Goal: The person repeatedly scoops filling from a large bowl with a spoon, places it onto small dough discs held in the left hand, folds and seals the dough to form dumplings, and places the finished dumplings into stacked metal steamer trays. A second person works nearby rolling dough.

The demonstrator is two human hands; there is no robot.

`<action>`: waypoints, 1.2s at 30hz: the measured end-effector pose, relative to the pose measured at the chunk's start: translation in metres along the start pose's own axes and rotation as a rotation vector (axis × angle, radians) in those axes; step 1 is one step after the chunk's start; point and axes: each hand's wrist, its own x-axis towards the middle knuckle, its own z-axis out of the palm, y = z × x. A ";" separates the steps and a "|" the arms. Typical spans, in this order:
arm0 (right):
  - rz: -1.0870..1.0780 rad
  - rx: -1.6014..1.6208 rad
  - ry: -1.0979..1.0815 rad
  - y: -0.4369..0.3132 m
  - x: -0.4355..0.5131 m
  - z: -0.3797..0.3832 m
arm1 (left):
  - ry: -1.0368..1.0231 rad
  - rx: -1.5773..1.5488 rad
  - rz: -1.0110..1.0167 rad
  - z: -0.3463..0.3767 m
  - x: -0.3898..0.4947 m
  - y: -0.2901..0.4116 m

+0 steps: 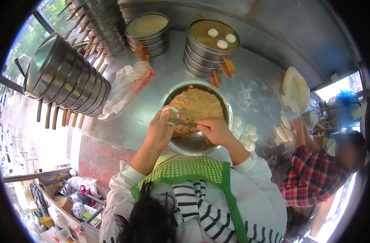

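Observation:
My left hand (159, 131) cups a round dough wrapper (170, 112) over the left side of a large metal bowl (230, 117). A flat filling spatula (185, 122) is gripped by its right end in my right hand (214, 129). Its other end reaches to the near edge of the wrapper, by my left fingers. Whether any filling lies on the wrapper is hard to tell. Inside the bowl a tan, minced filling (198, 101) is heaped toward the far side, with bare metal showing at the near side.
Small dough pieces (248, 135) lie right of the bowl. Behind it, a steamer stack (200, 57) carries three white buns (222, 44). More steamers (66, 79) and a plastic bag (124, 88) stand left. At right, a co-worker (312, 176) reaches toward flattened dough (282, 133) and a dough mass (295, 89).

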 end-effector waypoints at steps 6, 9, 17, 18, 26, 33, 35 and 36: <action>-0.112 -0.083 0.152 -0.001 -0.009 0.001 | 0.085 -0.038 0.080 0.003 0.001 -0.002; -0.094 -0.148 0.193 -0.001 -0.006 0.015 | 0.074 0.019 0.095 0.006 0.003 -0.007; 0.050 -0.426 0.235 0.015 -0.014 0.008 | 0.136 0.120 0.120 0.001 -0.002 -0.015; 0.090 -0.447 0.193 0.019 -0.017 0.004 | 0.148 0.131 0.114 0.000 -0.003 -0.014; 0.249 -0.642 -0.143 0.048 -0.003 0.036 | 0.134 0.158 0.081 0.000 -0.001 -0.013; -0.136 -0.590 0.234 0.034 -0.002 0.029 | 0.123 0.229 -0.011 0.011 -0.001 -0.013; -0.155 -0.370 0.269 0.023 0.000 0.022 | 0.088 0.201 -0.053 0.011 -0.007 -0.012; -0.144 -0.256 0.282 0.017 0.000 0.020 | 0.047 0.195 -0.089 0.011 -0.009 -0.011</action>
